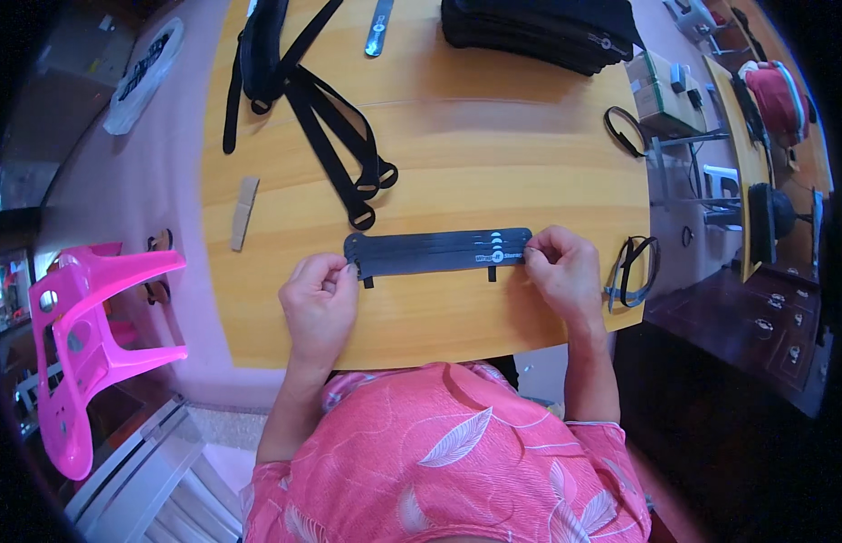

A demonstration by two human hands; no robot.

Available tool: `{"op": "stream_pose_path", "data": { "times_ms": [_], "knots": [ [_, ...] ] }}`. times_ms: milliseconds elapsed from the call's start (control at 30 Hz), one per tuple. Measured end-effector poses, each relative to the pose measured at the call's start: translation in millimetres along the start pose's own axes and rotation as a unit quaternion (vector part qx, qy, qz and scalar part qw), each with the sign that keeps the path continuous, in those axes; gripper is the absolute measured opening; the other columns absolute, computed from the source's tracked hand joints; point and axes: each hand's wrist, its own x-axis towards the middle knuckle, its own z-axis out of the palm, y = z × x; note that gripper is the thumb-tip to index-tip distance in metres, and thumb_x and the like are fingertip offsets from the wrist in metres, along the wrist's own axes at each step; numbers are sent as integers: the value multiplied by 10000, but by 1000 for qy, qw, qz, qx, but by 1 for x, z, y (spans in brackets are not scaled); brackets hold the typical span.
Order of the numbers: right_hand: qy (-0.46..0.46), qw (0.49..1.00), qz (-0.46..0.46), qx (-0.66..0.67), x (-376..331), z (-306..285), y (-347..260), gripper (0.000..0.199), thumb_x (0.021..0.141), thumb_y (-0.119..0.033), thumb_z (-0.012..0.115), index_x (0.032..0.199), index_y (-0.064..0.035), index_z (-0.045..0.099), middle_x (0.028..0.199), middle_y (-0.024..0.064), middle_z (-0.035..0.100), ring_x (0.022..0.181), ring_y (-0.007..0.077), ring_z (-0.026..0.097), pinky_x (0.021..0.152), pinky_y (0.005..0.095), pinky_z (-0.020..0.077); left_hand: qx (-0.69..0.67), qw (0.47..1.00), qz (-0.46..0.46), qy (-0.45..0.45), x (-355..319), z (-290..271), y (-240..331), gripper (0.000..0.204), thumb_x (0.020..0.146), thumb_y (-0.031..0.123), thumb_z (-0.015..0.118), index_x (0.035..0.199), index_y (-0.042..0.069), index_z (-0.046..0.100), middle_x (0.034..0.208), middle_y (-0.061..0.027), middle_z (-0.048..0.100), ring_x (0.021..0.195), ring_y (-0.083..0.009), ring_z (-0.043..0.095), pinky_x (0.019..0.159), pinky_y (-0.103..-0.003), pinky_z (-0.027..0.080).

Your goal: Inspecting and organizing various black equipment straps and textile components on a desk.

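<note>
A dark band (439,252) lies flat across the tabletop (493,145), near its front edge. The left hand (320,303) pinches the band's left end with its fingers. The right hand (562,269) pinches the right end the same way. Two small tabs poke out under the band's lower edge.

Behind the band the wood is bare for a good way. Farther back, black straps (335,136) with loops lie on the left side. A black pile (539,32) sits at the far edge. A small tan strip (243,213) lies by the left edge. Scissors (631,271) hang over the right edge, close to the right hand. A pink stool (81,335) stands on the floor to the left.
</note>
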Motion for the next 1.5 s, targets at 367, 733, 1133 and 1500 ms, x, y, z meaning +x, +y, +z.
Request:
{"op": "stream_pose_path", "data": {
  "times_ms": [367,733,1133,1500],
  "knots": [
    [22,999,-19,-36,0,4,4,89,730,-78,614,739,10,624,581,101,594,541,127,576,546,275,462,40,999,24,-8,1,-2,10,29,780,-25,641,787,-17,614,702,3,565,589,-27,460,521,-183,375],
    [41,990,-31,-132,-1,8,-8,96,697,-116,594,706,-21,589,634,165,603,608,298,622,605,363,498,135,986,85,-44,5,-9,17,58,765,-7,640,808,-14,602,675,-87,568,569,-138,541,539,-265,434],
    [43,981,-40,-185,-19,8,-17,200,733,-86,591,905,-10,521,756,225,605,716,407,596,669,467,471,156,981,111,-9,-7,-22,14,177,763,52,662,898,1,559,784,-159,541,729,-317,560,628,-409,445],
    [-17,871,-408,-273,-50,72,-21,626,827,-305,591,1313,44,406,1373,205,410,1316,328,351,1092,465,244,361,866,292,-184,-26,-15,7,655,904,432,453,1357,-34,374,1473,-205,267,1386,-309,227,1098,-568,77]
  ]
}}
